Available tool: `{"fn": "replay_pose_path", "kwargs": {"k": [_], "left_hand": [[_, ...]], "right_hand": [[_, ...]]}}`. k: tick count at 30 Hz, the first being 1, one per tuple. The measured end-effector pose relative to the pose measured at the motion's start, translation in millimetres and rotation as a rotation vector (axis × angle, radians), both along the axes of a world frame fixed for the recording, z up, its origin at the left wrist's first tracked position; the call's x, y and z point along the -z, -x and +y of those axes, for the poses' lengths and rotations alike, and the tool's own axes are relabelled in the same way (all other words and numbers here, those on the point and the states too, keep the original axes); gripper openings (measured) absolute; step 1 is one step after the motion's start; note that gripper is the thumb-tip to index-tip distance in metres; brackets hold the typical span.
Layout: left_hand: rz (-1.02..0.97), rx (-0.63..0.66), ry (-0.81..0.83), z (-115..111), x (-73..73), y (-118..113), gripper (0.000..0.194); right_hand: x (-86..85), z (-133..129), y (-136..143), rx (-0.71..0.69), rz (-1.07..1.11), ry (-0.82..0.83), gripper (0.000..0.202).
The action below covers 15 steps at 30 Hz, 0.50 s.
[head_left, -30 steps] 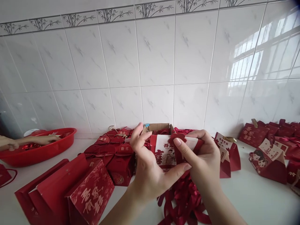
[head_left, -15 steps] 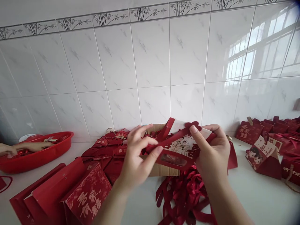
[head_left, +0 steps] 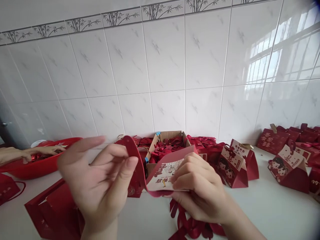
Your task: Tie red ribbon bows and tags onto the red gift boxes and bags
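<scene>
A red and white paper gift box point(head_left: 163, 171) with a printed couple is held up in front of me, tilted. My right hand point(head_left: 201, 188) is closed round its right side, fingers over the printed panel and thumb below. My left hand point(head_left: 101, 181) pinches the long red strap point(head_left: 137, 156) of the box between thumb and fingers, with the index finger stretched away. The strap stands up at the box's left edge. Below the box lies a heap of dark red ribbons point(head_left: 190, 228), partly covered by my right hand.
A cardboard box point(head_left: 170, 135) of red ribbons stands by the tiled wall. Triangular gift boxes point(head_left: 231, 166) and a further one point(head_left: 288, 171) stand at right. Left are red paper bags point(head_left: 53, 210) and a red basin point(head_left: 50, 166), with another person's hands point(head_left: 27, 155) in it.
The gift box has been turned in my hands and lowered slightly. My left hand has moved left, pulling the strap out. The view has shifted, showing more of the cardboard box.
</scene>
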<state>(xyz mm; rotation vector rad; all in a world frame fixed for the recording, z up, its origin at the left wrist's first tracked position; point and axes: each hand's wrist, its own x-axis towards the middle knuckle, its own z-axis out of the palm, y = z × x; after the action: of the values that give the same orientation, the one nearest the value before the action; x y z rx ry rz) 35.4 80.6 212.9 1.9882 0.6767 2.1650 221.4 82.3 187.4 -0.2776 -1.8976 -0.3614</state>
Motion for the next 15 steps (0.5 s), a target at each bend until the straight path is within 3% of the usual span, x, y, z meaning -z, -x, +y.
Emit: {"fn": "replay_pose_path", "kwargs": {"k": [3, 6, 9, 12, 15], "left_hand": [[0.056, 0.121, 0.044, 3, 0.3, 1, 0.012], [0.317, 0.259, 0.135, 6, -2.5, 7, 0.021], [0.459, 0.319, 0.154, 8, -5.1, 11, 0.027], [0.426, 0.313, 0.147, 9, -5.0, 10, 0.021], [0.365, 0.31, 0.253, 8, -2.9, 4, 0.014]], "right_hand": [[0.5, -2, 0, 0.016, 0.001, -0.004, 0.014], [1.7, -2, -4, 0.025, 0.011, -0.012, 0.015], [2.1, -2, -9, 0.027, 0.012, -0.027, 0.019], [1.5, -3, -11, 0.026, 0.017, -0.049, 0.02], [1.0, -3, -9, 0.001, 0.063, -0.076, 0.019]]}}
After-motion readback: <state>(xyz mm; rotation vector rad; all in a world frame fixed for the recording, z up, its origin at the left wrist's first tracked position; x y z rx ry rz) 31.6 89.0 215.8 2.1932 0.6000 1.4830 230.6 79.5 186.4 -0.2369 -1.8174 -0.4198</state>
